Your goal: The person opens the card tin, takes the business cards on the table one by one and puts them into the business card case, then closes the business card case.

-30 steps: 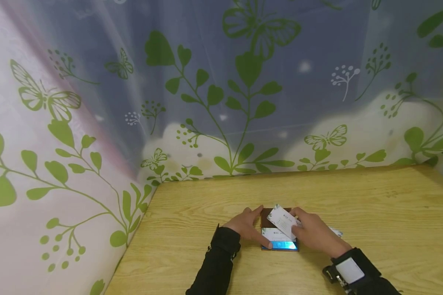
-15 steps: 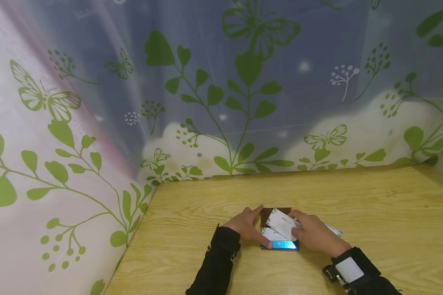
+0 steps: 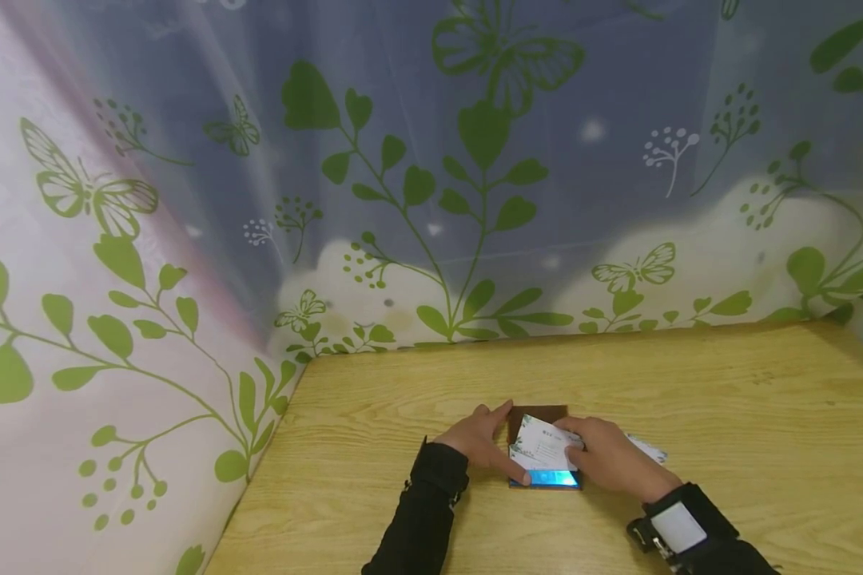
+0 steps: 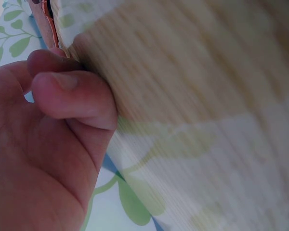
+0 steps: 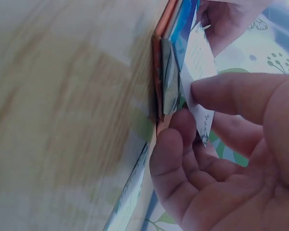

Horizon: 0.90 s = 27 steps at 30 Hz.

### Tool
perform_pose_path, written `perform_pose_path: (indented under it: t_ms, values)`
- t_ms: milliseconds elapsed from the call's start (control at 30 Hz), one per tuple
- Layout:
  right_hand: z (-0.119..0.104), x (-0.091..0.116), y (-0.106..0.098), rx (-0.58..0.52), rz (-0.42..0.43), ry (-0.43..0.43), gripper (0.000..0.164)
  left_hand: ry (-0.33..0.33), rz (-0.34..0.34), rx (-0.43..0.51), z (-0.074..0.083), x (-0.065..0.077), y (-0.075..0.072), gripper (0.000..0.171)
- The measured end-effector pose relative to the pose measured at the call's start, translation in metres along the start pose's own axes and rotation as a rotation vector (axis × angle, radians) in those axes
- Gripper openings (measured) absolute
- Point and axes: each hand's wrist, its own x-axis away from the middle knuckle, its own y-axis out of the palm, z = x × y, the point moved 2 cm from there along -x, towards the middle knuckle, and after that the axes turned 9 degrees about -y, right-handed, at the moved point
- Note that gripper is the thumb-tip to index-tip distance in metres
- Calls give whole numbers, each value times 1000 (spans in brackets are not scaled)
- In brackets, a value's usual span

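Observation:
A brown card case (image 3: 539, 412) lies unfolded on the table, with a glossy blue strip (image 3: 555, 477) along its near side. My left hand (image 3: 475, 439) holds the case at its left side, thumb on the near left corner and index finger at the far left corner. Between thumb and fingers my right hand (image 3: 611, 455) pinches a white business card (image 3: 546, 442) printed with green leaves. That card rests low over the case, slightly tilted. In the right wrist view, the card (image 5: 201, 62) stands at an angle off the case (image 5: 157, 72).
Another white leaf-printed card (image 3: 647, 448) lies on the table beyond the right hand, partly hidden by it. The wooden table (image 3: 374, 383) meets a curtain (image 3: 403, 160) with leaves and butterflies at its back and left edges.
The card in my right hand has turned and come down toward the near side, now covering the lower card inside the case. My left hand has stayed still.

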Motion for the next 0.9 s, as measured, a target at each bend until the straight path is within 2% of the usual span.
perform_pose_path:
  t_ms: [233, 433, 700, 900]
  values:
    - [-1, 1, 0, -1, 41, 18, 29, 7, 14, -13, -1, -2, 0, 122]
    - [0, 1, 1, -16, 26, 35, 25, 3, 7, 5, -1, -3, 1, 122]
    - [-1, 1, -1, 5, -28, -34, 32, -9, -2, 4, -3, -6, 2, 122]
    - [0, 1, 0, 16, -24, -62, 36, -12, 0, -8, -3, -6, 2, 121]
